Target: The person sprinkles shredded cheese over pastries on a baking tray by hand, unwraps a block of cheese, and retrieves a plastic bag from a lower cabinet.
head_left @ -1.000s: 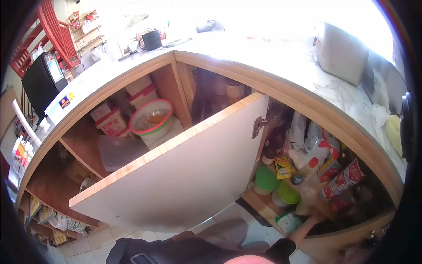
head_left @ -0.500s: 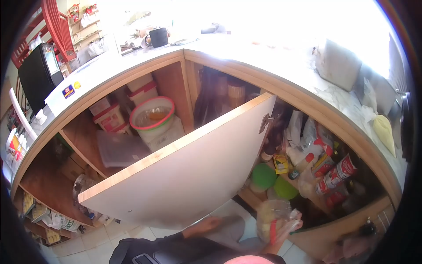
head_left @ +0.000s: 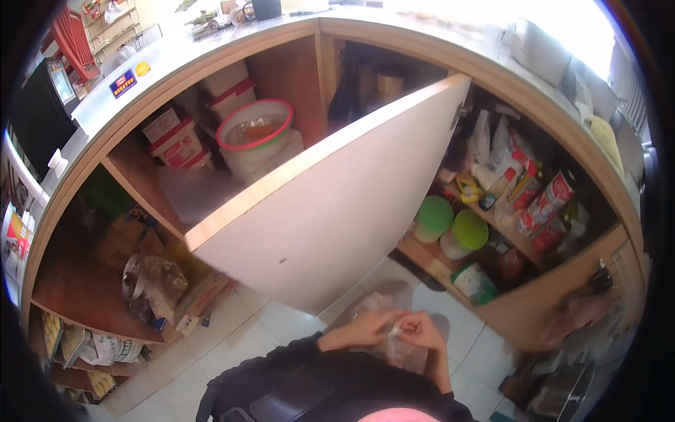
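Observation:
A clear plastic bag is bunched up between my two hands, low in the head view over the tiled floor. My left hand pinches it from the left, while the fingers of my right hand are closed on its gathered part from the right. What the bag holds is hard to make out. Just beyond my hands stands the open white cabinet door. To the upper right, green-lidded tubs sit on the cabinet's bottom shelf.
Packets and a red can crowd the right cabinet. A pink-rimmed bucket and red-lidded tubs fill the left compartment. The counter curves above. A lower right door also stands open.
My right hand has brought the plastic bag from the cabinet's right front leftward, and my left hand has joined it. The view has shifted downward, and a third tub now shows.

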A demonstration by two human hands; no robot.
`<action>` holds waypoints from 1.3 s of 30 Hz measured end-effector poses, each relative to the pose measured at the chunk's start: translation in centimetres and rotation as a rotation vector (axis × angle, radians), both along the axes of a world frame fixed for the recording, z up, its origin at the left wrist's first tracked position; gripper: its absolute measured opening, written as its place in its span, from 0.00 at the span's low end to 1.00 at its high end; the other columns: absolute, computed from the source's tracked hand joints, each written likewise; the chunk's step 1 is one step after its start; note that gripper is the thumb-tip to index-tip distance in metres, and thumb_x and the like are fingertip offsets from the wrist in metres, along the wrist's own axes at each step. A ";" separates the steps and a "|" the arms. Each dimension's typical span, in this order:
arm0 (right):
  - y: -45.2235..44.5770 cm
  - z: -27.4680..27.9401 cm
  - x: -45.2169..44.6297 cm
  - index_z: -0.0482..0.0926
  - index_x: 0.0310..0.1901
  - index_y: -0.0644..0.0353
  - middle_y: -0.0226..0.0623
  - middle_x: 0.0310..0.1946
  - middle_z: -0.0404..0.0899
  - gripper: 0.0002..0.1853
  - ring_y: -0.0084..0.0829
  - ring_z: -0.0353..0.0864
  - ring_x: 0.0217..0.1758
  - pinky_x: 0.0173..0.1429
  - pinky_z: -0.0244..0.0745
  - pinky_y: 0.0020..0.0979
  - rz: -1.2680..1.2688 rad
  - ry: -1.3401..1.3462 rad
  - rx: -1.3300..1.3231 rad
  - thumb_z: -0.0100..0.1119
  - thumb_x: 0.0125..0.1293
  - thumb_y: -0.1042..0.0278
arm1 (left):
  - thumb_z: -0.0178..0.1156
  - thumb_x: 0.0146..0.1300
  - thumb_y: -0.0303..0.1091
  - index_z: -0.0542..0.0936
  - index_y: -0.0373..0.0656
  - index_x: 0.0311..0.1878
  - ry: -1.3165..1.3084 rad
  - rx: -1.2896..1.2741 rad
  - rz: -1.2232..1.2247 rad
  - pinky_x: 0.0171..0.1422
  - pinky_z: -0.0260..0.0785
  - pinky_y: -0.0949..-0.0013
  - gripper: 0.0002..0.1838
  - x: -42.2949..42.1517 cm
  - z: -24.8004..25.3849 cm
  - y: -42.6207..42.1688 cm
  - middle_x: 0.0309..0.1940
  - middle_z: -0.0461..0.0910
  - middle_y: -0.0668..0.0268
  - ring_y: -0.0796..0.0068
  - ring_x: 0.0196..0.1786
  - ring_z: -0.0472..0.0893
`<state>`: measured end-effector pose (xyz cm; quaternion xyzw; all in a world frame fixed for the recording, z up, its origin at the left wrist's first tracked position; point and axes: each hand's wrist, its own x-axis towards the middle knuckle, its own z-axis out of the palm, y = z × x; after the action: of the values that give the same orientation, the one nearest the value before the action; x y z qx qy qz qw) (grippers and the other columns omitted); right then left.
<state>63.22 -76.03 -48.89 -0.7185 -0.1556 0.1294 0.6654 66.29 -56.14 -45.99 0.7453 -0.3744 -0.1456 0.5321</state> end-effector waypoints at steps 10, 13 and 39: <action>3.9 3.3 -3.7 0.77 0.33 0.60 0.27 0.12 0.65 0.13 0.19 0.62 0.16 0.22 0.59 0.24 -0.435 -0.168 -0.525 0.70 0.44 0.70 | 0.62 0.46 0.33 0.75 0.49 0.36 -0.126 0.037 0.398 0.32 0.65 0.63 0.12 -2.4 -3.7 2.9 0.20 0.74 0.61 0.63 0.26 0.76; 3.1 2.7 -3.3 0.78 0.25 0.62 0.35 0.11 0.65 0.11 0.25 0.64 0.15 0.22 0.61 0.28 -0.431 -0.230 -0.722 0.69 0.44 0.65 | 0.66 0.44 0.36 0.75 0.50 0.34 -0.099 0.018 0.429 0.28 0.65 0.64 0.13 -2.2 -4.3 3.9 0.17 0.73 0.63 0.64 0.22 0.75; 3.8 3.9 -3.0 0.78 0.26 0.66 0.48 0.24 0.78 0.06 0.45 0.79 0.31 0.36 0.72 0.39 0.165 -0.306 -1.067 0.56 0.48 0.72 | 0.55 0.61 0.31 0.76 0.35 0.27 0.082 -0.703 0.470 0.34 0.59 0.73 0.10 -4.6 -1.3 5.9 0.23 0.73 0.64 0.74 0.28 0.69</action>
<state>60.19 -72.25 -45.01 -0.9516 -0.2193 0.1360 0.1670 61.70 -50.25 -47.28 0.5773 -0.1999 0.0866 0.7869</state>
